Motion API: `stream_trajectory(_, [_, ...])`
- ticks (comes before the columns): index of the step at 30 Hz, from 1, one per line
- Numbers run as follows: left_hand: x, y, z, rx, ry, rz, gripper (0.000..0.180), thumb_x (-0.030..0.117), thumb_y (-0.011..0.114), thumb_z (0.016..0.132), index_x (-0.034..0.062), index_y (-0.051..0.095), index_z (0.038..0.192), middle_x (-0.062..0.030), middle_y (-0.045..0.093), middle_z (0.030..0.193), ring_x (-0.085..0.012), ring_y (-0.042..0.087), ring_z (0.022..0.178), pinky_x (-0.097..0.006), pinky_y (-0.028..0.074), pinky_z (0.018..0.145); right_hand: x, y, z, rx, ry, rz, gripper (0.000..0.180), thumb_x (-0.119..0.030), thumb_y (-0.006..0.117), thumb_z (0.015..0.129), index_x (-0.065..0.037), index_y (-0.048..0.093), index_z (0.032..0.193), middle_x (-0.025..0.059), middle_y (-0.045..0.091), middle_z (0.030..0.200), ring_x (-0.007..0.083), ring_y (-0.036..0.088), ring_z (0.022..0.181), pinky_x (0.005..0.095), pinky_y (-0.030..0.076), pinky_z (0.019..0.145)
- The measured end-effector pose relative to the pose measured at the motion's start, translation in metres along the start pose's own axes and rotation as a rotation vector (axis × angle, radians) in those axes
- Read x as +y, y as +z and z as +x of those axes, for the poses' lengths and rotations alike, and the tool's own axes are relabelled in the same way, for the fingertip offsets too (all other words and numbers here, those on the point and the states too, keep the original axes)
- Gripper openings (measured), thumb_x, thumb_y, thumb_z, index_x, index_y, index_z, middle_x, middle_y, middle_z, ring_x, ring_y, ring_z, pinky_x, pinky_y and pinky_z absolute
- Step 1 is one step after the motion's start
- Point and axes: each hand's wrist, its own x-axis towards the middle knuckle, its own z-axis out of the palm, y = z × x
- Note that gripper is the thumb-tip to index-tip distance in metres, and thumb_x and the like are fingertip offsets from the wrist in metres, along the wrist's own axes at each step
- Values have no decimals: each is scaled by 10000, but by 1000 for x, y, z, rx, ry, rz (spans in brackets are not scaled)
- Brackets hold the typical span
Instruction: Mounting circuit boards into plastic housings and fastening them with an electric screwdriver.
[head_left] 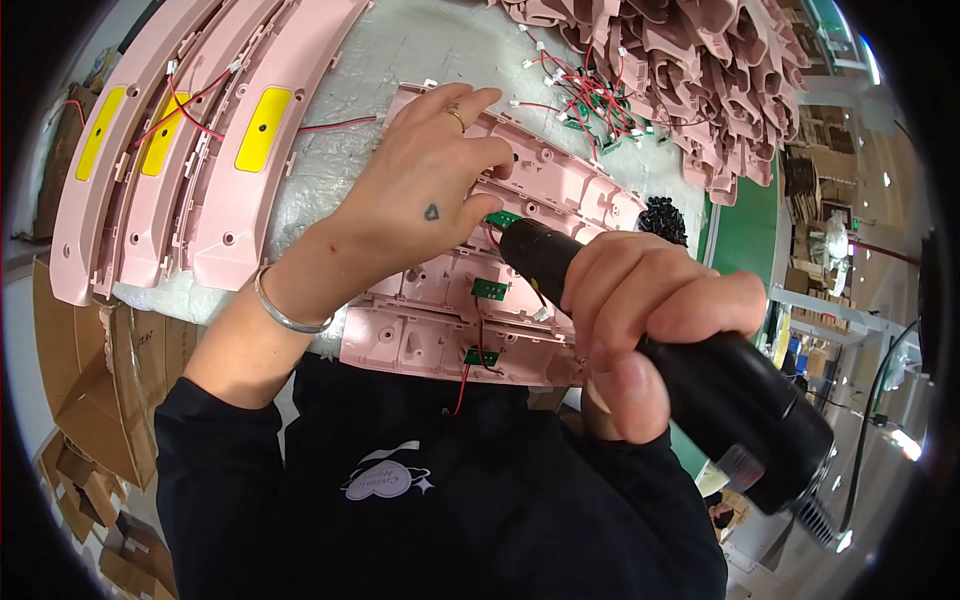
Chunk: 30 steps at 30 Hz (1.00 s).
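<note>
My right hand (650, 310) is wrapped round a black electric screwdriver (740, 410). Its front end points at a small green circuit board (502, 218) in a pink plastic housing (540, 165); the bit's tip cannot be made out. My left hand (430, 170) is spread over the same housing, thumb beside that board, index finger bent and apart from the thumb. A small dark spot shows by the index fingertip, too small to name. Nearer to me lie more pink housings (400, 340), with a second green board (490, 289), a third board (482, 356) and red-and-black wires.
Three curved pink covers (225, 225) with yellow labels stand at the left. Wired green boards (600, 100) lie tangled at the back, beside piled pink parts (710, 80). A heap of small black pieces (662, 218) sits at the right. Cardboard boxes (130, 390) stand at lower left.
</note>
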Motion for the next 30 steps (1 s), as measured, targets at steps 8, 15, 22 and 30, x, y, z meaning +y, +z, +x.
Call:
stream_trajectory(8, [-2,-1,0,-9,-7,-16,255,132,688,734,41,599,956,-191,507,1298,-415,398,1260,-470,346,1040,3,10,7,39,43,-11,305,-125,668,781,-122,380,882,3,484,573,130,446,435,277,370,448])
stream_trajectory(15, [-4,1,-4,6,27,-17,305,146,687,743,52,619,1025,-187,486,1312,-405,383,1269,-470,322,1053,0,14,3,187,105,43,303,-126,665,774,-119,399,919,-5,472,592,132,434,475,288,361,493])
stream_trajectory(22, [-2,-5,1,-104,50,-33,287,163,704,751,65,647,1015,-169,478,1321,-381,394,1258,-464,345,1037,-58,-63,-11,196,-73,48,310,-128,513,775,-67,522,1079,-43,464,634,83,436,530,270,378,619])
stream_trajectory(30, [6,-9,10,-180,-8,66,279,94,693,771,74,654,1046,-127,462,1378,-314,398,1291,-312,498,853,-70,-106,-91,819,62,-311,277,-48,554,753,6,457,1006,75,489,612,145,432,487,317,429,528])
